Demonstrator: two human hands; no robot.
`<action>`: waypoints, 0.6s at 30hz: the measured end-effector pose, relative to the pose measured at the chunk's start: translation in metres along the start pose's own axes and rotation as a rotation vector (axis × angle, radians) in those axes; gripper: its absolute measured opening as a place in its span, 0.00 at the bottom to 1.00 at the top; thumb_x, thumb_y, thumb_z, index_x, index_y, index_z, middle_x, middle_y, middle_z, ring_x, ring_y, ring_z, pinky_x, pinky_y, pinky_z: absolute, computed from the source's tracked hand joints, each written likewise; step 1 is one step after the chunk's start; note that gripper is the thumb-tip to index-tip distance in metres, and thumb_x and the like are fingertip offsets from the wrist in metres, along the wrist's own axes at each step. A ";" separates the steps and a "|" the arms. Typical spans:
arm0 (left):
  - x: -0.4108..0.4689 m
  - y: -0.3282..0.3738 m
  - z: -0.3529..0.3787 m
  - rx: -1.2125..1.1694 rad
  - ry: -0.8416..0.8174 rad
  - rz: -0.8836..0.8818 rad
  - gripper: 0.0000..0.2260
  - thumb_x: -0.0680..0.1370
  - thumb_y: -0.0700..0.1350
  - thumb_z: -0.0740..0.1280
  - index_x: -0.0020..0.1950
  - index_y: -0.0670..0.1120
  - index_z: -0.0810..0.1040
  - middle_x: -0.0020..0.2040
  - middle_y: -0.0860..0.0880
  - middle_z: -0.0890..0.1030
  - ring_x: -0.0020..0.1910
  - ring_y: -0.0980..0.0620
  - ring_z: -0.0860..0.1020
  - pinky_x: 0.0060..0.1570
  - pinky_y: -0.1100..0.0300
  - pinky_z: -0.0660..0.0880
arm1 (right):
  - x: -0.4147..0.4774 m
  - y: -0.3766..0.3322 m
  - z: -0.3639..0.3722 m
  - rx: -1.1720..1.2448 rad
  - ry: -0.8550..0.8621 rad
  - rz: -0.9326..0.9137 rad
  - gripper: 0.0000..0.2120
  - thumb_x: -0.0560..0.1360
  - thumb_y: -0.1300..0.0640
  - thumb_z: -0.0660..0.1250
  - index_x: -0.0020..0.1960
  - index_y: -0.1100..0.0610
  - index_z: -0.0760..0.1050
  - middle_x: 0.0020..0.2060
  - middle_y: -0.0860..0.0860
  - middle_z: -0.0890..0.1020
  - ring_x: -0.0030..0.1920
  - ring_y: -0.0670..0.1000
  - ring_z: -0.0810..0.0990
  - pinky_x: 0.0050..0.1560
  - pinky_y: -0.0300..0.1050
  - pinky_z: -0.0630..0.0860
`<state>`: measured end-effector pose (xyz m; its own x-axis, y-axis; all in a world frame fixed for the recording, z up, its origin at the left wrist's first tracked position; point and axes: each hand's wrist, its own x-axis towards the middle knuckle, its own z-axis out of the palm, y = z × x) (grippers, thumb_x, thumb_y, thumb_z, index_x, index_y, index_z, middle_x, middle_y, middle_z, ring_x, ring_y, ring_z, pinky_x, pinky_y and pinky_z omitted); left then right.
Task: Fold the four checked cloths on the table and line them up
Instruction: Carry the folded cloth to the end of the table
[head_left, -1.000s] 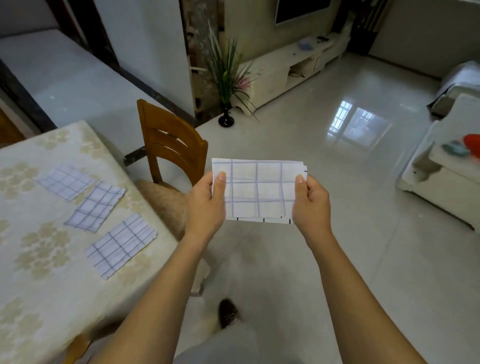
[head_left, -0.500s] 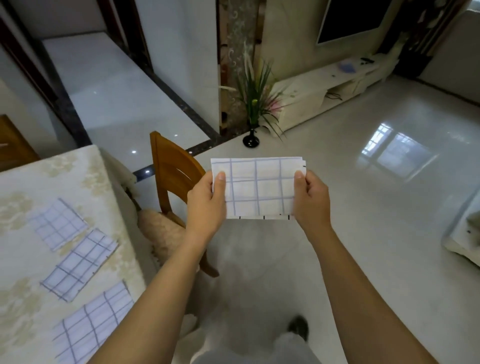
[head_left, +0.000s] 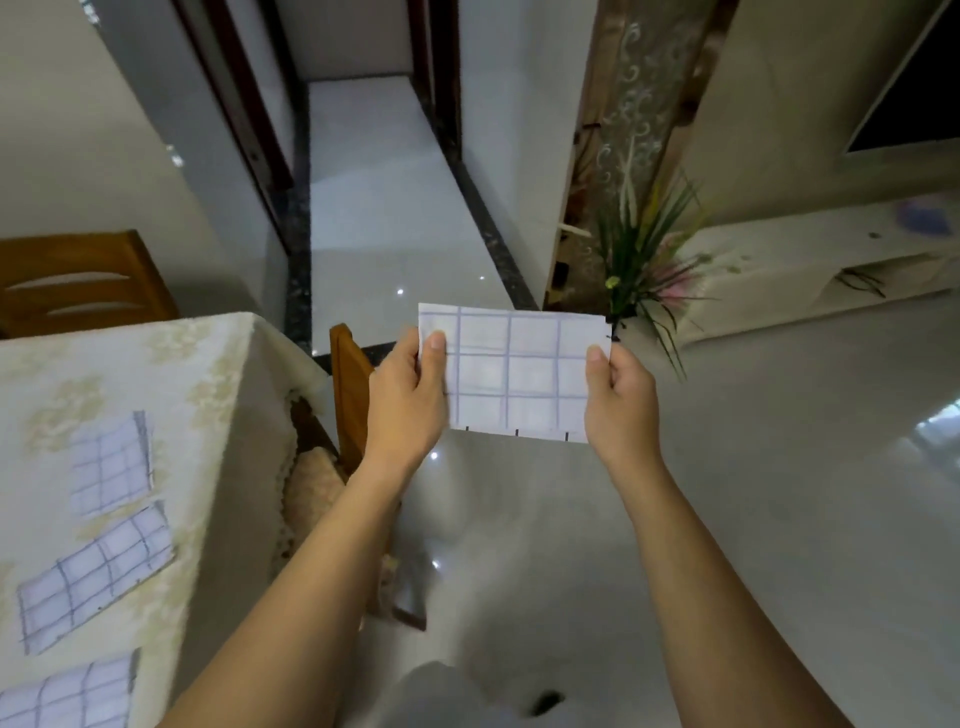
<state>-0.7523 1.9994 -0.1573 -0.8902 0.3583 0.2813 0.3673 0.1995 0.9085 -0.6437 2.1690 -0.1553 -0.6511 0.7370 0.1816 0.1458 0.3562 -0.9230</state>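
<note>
Table (head_left: 218, 364) at left: three checked cloths, folded, lying in row, apart: far cloth (head_left: 111, 462), middle cloth (head_left: 96, 574), near cloth (head_left: 67, 693) cut by bottom edge. Two wooden chairs: back chair (head_left: 78, 280) behind table, side chair (head_left: 350, 384) at table corner. Left hand (head_left: 408, 410) pinches fourth cloth (head_left: 519, 374) at left edge, thumb in front; right hand (head_left: 621, 400) pinches right edge. Fourth cloth folded, held upright in air above floor, right of table. One plant (head_left: 644, 249) behind it, to right.
</note>
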 end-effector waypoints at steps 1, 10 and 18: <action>0.009 0.000 0.004 -0.005 0.038 -0.013 0.15 0.86 0.51 0.57 0.54 0.44 0.78 0.46 0.52 0.83 0.47 0.57 0.82 0.44 0.66 0.77 | 0.017 -0.001 0.003 0.010 -0.033 -0.011 0.13 0.85 0.53 0.57 0.41 0.50 0.71 0.33 0.45 0.76 0.33 0.37 0.74 0.31 0.29 0.67; 0.103 -0.054 0.008 0.035 0.315 -0.103 0.15 0.87 0.50 0.57 0.52 0.43 0.79 0.45 0.52 0.83 0.45 0.57 0.82 0.40 0.65 0.77 | 0.146 0.021 0.100 0.045 -0.271 -0.122 0.10 0.84 0.53 0.58 0.50 0.53 0.77 0.42 0.46 0.83 0.44 0.44 0.81 0.43 0.39 0.76; 0.224 -0.100 -0.005 0.074 0.466 -0.189 0.17 0.87 0.51 0.56 0.52 0.43 0.79 0.45 0.50 0.84 0.44 0.54 0.82 0.45 0.52 0.79 | 0.275 -0.014 0.194 0.072 -0.429 -0.193 0.10 0.84 0.52 0.61 0.45 0.50 0.76 0.38 0.44 0.81 0.39 0.37 0.79 0.38 0.30 0.72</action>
<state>-0.9897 2.0549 -0.1834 -0.9624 -0.1316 0.2376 0.1915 0.2913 0.9373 -0.9690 2.2550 -0.1581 -0.9124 0.3520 0.2091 -0.0499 0.4113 -0.9101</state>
